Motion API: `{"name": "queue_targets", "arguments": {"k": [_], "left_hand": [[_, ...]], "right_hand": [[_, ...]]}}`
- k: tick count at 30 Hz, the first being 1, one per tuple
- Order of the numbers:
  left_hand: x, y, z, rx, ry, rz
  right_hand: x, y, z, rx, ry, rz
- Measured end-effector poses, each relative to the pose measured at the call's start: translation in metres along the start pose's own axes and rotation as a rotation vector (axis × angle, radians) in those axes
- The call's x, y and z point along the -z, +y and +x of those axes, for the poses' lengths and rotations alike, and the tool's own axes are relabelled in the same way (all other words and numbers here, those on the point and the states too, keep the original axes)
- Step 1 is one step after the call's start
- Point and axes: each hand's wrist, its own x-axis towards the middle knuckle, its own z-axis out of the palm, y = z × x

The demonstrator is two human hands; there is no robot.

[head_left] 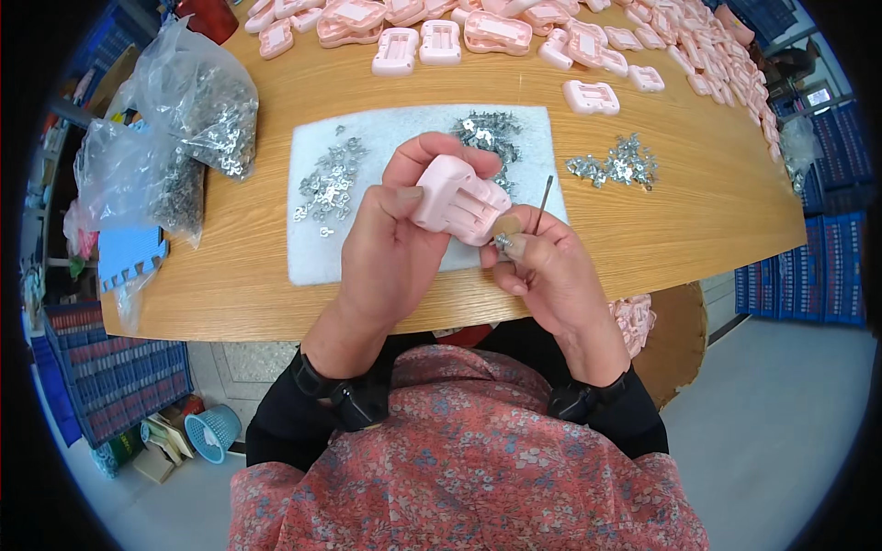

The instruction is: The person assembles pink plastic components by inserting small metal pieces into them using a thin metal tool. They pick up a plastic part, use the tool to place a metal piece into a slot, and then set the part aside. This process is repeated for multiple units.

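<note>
My left hand [390, 230] is closed round a pink plastic casing [459, 197], its hollow battery-style compartment turned up toward me. Close against the casing's lower right end, my right hand [551, 266] pinches a small metal spring contact [503, 241] between thumb and forefinger. A thin dark metal rod [546, 197], like a small screwdriver, also sticks up out of the right hand's fingers; its lower end is hidden. Under both hands lies a white foam mat [312, 253]. It bears a pile of flat metal contacts [333, 184] at left and a darker heap of metal springs [487, 138] at the back.
Another pile of metal parts [625, 165] lies on the wooden table [698, 220] right of the mat. Many pink casings [496, 32] spread along the far side. Clear plastic bags [207, 101] of metal parts stand at left by a blue foam tile [129, 253]. An open carton [675, 344] is below the table edge.
</note>
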Motion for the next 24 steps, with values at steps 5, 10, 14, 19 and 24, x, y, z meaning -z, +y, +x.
{"name": "queue_targets", "arguments": {"k": [5,10,14,19,24], "left_hand": [[0.005,0.015,-0.001,0.212,-0.038,0.128],[0.002,0.033,0.003,0.503,-0.176,0.657],[-0.009,0.038,-0.004,0.65,-0.208,0.46],[0.009,0.019,-0.009,0.614,-0.142,0.104],[0.005,0.004,-0.012,0.615,0.007,0.066]], "right_hand": [[0.013,-0.012,0.0,0.134,-0.111,-0.272],[0.001,-0.042,-0.007,0.157,-0.18,-0.729],[-0.003,-0.045,-0.01,0.2,-0.1,-0.628],[0.006,-0.028,-0.005,0.347,0.151,-0.616],[-0.008,-0.021,-0.002,0.395,0.228,-0.669]]}}
